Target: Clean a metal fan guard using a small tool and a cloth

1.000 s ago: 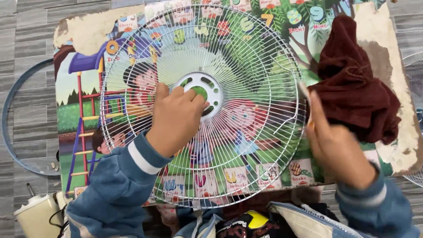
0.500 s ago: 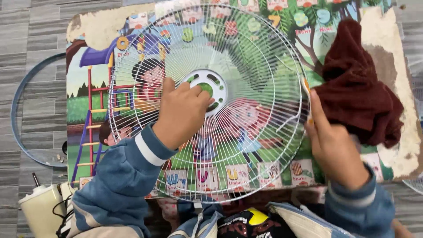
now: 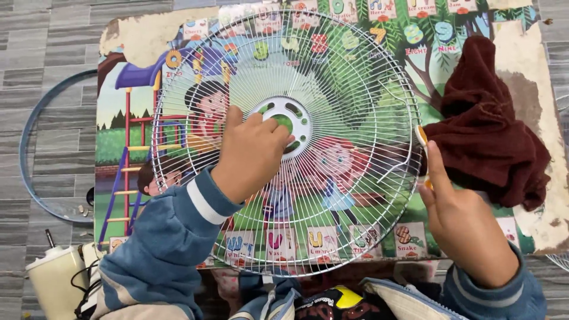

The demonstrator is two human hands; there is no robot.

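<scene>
A white wire fan grille (image 3: 332,77) lies flat on a small table with a colourful cartoon top (image 3: 136,35). My left hand (image 3: 252,154) presses down on the grille, its fingers curled at the edge of the white hub (image 3: 296,115). My right hand (image 3: 462,219) is at the grille's right rim. It grips a small white-and-orange object (image 3: 421,135) held against the wires. A dark red cloth (image 3: 486,136) lies bunched on the table, touching the right hand's fingers.
A blue ring (image 3: 26,142) lies on the grey plank floor to the left of the table. A cream plastic housing with a black cable (image 3: 50,284) stands at the lower left. Clothing and my knees fill the bottom edge.
The view has drifted, so the table sits slightly lower and further right in the picture. Both hands keep their places on the grille.
</scene>
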